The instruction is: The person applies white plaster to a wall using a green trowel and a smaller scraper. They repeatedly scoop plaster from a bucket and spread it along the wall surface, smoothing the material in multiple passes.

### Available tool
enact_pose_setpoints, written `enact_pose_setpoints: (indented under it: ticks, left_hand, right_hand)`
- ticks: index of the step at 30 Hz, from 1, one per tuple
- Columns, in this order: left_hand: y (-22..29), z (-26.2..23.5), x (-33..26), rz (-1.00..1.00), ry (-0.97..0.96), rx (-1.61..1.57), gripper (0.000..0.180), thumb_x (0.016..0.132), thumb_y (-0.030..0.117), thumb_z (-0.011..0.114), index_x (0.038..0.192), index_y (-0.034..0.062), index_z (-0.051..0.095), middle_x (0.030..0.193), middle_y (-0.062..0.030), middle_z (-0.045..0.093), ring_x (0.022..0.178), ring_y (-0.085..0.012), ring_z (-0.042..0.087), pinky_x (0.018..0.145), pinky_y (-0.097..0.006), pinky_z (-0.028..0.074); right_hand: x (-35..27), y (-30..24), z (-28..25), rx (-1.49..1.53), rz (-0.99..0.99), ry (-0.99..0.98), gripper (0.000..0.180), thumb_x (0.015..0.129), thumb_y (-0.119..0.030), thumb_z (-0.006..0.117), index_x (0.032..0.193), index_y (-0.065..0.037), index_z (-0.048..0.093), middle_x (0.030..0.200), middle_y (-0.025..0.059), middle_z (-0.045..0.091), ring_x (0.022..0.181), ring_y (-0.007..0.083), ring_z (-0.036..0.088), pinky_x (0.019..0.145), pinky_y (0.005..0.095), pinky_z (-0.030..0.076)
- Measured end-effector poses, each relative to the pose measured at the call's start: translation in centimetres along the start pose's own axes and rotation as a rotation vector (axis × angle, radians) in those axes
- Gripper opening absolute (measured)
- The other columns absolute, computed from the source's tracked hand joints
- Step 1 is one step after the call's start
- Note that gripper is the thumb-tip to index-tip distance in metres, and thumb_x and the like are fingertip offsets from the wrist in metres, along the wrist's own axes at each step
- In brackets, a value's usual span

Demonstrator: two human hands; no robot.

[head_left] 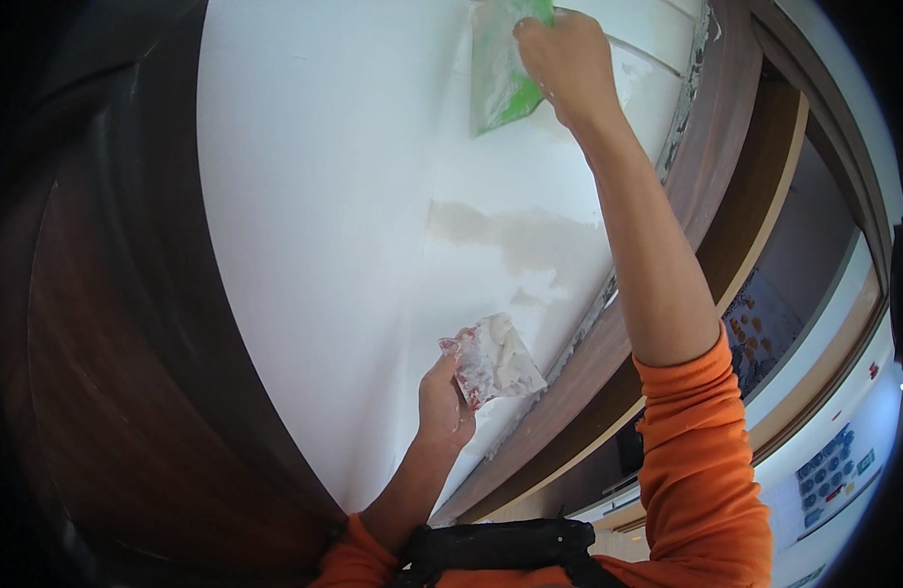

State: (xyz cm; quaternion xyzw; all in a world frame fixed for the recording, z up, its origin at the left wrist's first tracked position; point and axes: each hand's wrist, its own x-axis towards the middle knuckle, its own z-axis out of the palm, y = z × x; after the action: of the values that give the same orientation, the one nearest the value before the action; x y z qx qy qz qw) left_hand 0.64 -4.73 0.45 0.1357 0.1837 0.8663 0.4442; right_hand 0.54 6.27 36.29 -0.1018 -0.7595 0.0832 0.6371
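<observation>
My right hand (577,67) is raised at the top and closed round a green putty spreader (515,93). Whitish putty smears cover much of the spreader, whose broad blade lies against or very near the white wall (314,167). Lower down, my left hand (442,410) grips the edge of a reddish putty scraper (476,377), held flat like a small palette. A lump of pale putty (507,353) sits on it. Between the hands, a beige-grey damp-looking patch (520,235) marks the wall.
Dark brown wood panelling (148,372) borders the wall on the left. To the right runs a brown wooden frame (711,147), with a rough, chipped seam along the wall. Past it is an opening with a patterned surface (751,328). A black strap or case (501,544) crosses my front.
</observation>
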Motion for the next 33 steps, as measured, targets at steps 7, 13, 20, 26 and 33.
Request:
enact_pose_setpoints:
  ticks: [7,13,20,26,33]
  left_hand:
    - [0.5,0.4,-0.3,-0.022,0.023,0.020,0.045,0.108,0.026,0.046,0.139,-0.0061,0.053,0.131,-0.0147,0.064,0.118,-0.0259,0.065,0.100,-0.040,0.052]
    - [0.7,0.5,-0.3,-0.018,0.009,0.048,0.047,0.108,0.027,0.044,0.140,-0.0072,0.051,0.134,-0.0161,0.061,0.123,-0.0272,0.062,0.105,-0.042,0.049]
    - [0.6,0.1,0.3,-0.032,0.015,0.071,0.048,0.107,0.029,0.045,0.143,-0.0015,0.051,0.139,-0.0141,0.061,0.127,-0.0278,0.059,0.109,-0.044,0.046]
    - [1.2,0.7,-0.1,-0.056,0.011,0.050,0.049,0.108,0.028,0.045,0.144,-0.0042,0.050,0.139,-0.0147,0.059,0.128,-0.0275,0.059,0.108,-0.043,0.047]
    - [0.0,0.3,0.0,0.014,-0.008,-0.022,0.051,0.109,0.028,0.042,0.149,-0.0044,0.043,0.145,-0.0155,0.055,0.131,-0.0275,0.057,0.110,-0.043,0.046]
  right_hand:
    - [-1.6,-0.9,2.1,-0.190,-0.143,0.116,0.032,0.089,-0.019,0.061,0.090,0.012,0.068,0.089,0.0316,0.070,0.084,0.0463,0.070,0.079,0.0504,0.055]
    - [-3.1,-2.1,6.4,-0.028,-0.069,-0.050,0.035,0.089,-0.017,0.059,0.102,0.015,0.065,0.110,0.0340,0.067,0.094,0.0447,0.069,0.082,0.0507,0.056]
    - [-5.1,0.8,-5.0,-0.366,-0.585,0.016,0.029,0.092,-0.012,0.067,0.114,0.006,0.071,0.100,0.0120,0.071,0.083,0.0252,0.070,0.074,0.0342,0.055]
    - [-1.9,-0.4,-3.4,-0.664,-0.830,-0.049,0.017,0.090,-0.008,0.061,0.098,0.003,0.070,0.095,0.0157,0.068,0.087,0.0338,0.070,0.073,0.0446,0.058]
    - [-4.6,1.7,-0.4,-0.803,-0.876,-0.263,0.006,0.085,-0.006,0.064,0.084,0.000,0.067,0.092,0.0097,0.068,0.079,0.0304,0.070,0.063,0.0392,0.059]
